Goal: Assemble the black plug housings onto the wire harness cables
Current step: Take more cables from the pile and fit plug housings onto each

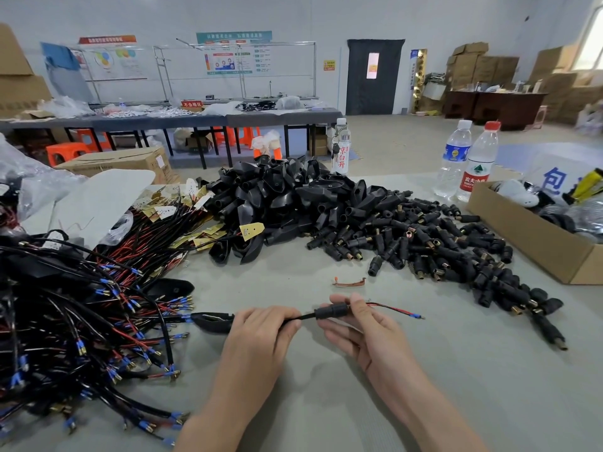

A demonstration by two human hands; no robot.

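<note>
Gripping a black sheathed cable (306, 317) in curled fingers, the left hand (261, 326) steadies it low over the grey worktop (326, 393). The right hand (357, 324) pinches a black cylindrical plug housing (329, 311) between thumb and fingertips, and the cable runs into the housing's left end. Thin red and black leads (391, 307) come out of its right side and end in a blue-sleeved terminal (418, 316). The housing is threaded on; whether it is fully seated, cannot tell. Just left of the left hand, a black teardrop-shaped shell (212, 322) sits at the cable's other end.

Just beyond the hands a small copper-coloured clip (349, 282) lies loose. Further right is a big heap of black brass-tipped plug housings (424, 246), all off their cables. Behind centre is a mound of larger black shells (287, 197). To the left lies a dense tangle of black and red harness cables (81, 321); many ends show bare blue terminals, with no cylindrical housings visible on them.

Judgement: one unit is mid-assembly. With the housing heap this large and the tangle this thick, most of the job is left. No sorted pile of finished pieces is identifiable.

A brown cardboard box (538, 246) sits at the right edge, with two clear water bottles (456, 158) behind the housings.
</note>
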